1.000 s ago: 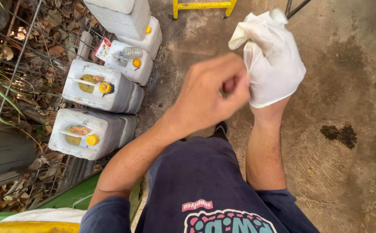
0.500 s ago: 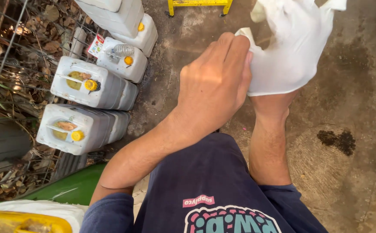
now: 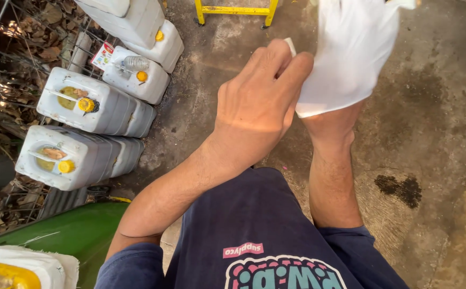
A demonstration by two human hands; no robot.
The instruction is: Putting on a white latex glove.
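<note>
My right hand is raised in front of me inside a thin white glove that covers it down to the wrist; its fingertips run off the top of the view. My left hand reaches across and pinches the glove's cuff edge between thumb and fingers. Both forearms are bare, and a dark blue printed shirt fills the bottom of the view.
Several white plastic jerrycans with yellow caps lie in a row on the left beside a wire fence and dry leaves. A yellow metal frame stands at the top. A dark stain marks the concrete floor. A green container sits at bottom left.
Both hands have risen toward the top of the view. The left hand has moved from the gloved palm to the cuff, and the glove now sits further down the right wrist.
</note>
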